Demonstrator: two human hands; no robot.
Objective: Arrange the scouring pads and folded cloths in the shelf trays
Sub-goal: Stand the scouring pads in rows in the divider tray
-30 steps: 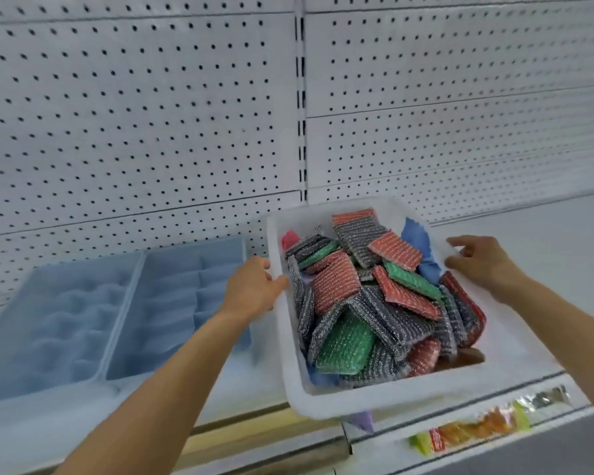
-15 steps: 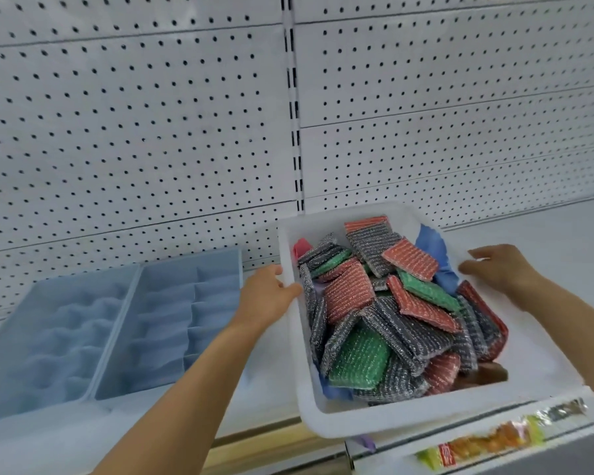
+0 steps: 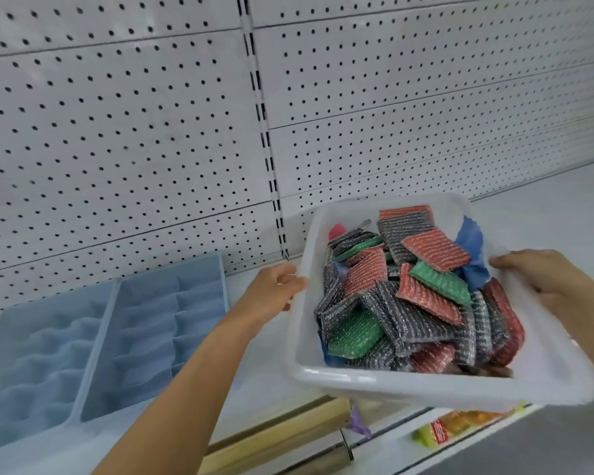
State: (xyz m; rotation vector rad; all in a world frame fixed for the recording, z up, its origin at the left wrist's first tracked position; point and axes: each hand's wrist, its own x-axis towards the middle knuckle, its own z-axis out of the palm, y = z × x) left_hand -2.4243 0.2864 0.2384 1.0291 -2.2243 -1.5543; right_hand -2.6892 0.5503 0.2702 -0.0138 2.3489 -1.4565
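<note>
A white plastic bin is heaped with red, green and grey scouring pads; a blue cloth pokes up at its back right. My left hand grips the bin's left rim, and my right hand grips its right rim. The bin is tilted and juts past the shelf's front edge. Two light blue divided trays lie side by side on the shelf to the left, their compartments holding nothing.
White pegboard backs the shelf, with a slotted upright in the middle. The white shelf surface stretches right behind the bin. Packaged goods lie on a lower shelf beneath the front edge.
The bin, held in both hands, has shifted slightly right and lower in view. The view has swung a little left, bringing the blue trays closer to the middle.
</note>
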